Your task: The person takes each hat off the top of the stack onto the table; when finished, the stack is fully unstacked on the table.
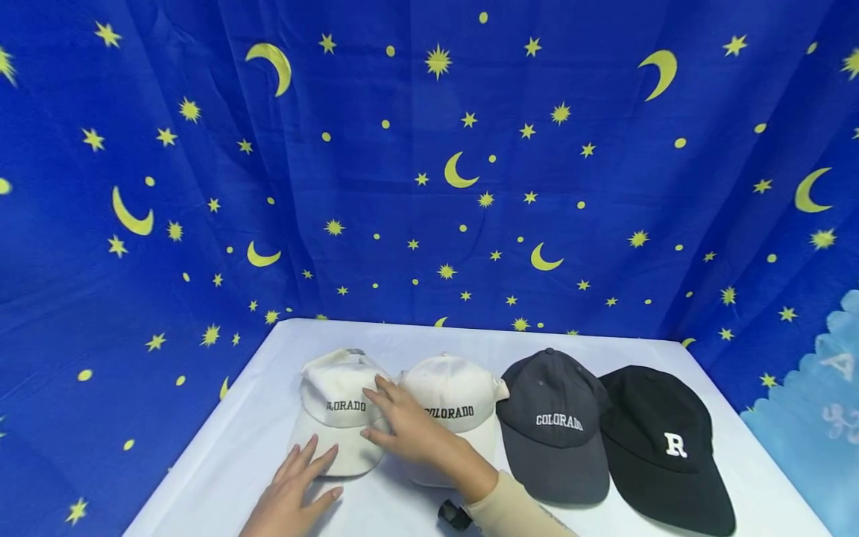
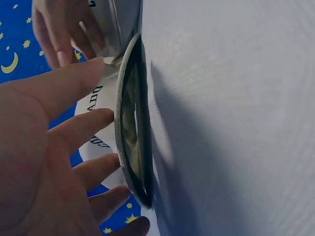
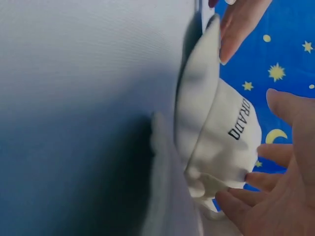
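A white baseball cap (image 1: 332, 384) lettered COLORADO stands leftmost in the row, its brim facing me. My left hand (image 1: 291, 488) is spread at the left front of that brim; in the left wrist view its fingertips meet the edge of the brim (image 2: 119, 113). Over the cap's right side reaches my right hand (image 1: 409, 425), fingers loosely extended. The right wrist view shows its fingertips against or just off the side of the crown (image 3: 231, 142); contact is hard to tell. Neither hand grips anything. A second white COLORADO cap (image 1: 446, 377) lies partly hidden beneath the right hand and forearm.
To the right sit a dark grey COLORADO cap (image 1: 550, 403) and a black cap (image 1: 661, 418) with a white R, brims forward. They rest on a white-covered table (image 1: 376, 514). A blue cloth (image 1: 429, 149) with moons and stars hangs behind and at the sides.
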`<state>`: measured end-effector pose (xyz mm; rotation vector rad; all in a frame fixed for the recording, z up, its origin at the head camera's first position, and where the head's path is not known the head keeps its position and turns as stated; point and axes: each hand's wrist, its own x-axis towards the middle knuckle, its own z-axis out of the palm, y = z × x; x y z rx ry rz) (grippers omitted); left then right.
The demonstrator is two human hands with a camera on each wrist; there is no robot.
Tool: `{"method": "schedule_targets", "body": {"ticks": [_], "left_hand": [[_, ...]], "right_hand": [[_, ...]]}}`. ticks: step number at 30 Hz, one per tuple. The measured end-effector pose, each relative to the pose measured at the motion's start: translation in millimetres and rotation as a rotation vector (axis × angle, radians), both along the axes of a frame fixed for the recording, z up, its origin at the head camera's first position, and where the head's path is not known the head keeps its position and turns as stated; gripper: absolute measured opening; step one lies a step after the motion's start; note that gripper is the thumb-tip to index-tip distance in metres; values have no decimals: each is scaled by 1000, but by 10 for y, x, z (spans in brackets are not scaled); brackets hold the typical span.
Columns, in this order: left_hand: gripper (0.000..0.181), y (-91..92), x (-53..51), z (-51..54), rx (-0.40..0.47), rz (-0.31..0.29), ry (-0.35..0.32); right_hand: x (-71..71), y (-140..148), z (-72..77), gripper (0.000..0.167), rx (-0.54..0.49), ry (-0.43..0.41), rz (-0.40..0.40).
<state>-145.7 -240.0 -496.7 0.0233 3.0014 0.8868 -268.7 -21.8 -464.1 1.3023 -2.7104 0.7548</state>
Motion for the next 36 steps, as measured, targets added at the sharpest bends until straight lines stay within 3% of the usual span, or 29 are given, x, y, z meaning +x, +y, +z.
{"method": "schedule_targets", "body": {"ticks": [8,17,29,33,36], "left_hand": [[68,19,12,-5,-13,-7,-11],[66,-3,0,15,-34,-6,15],[64,77,21,27,-71,-6,25],[64,57,4,28,-83,-18,3],[62,36,-29,86,-91,-32,-45]], "right_hand": [[7,-31,-54,75,64,-9,-10],[-99,-111,-117,78,119,17,10],[-84,-31,-134,76,111,17,14],[-69,-20,-118,75,112,7,24],[-52,22,-99,75,86,-20,31]]}}
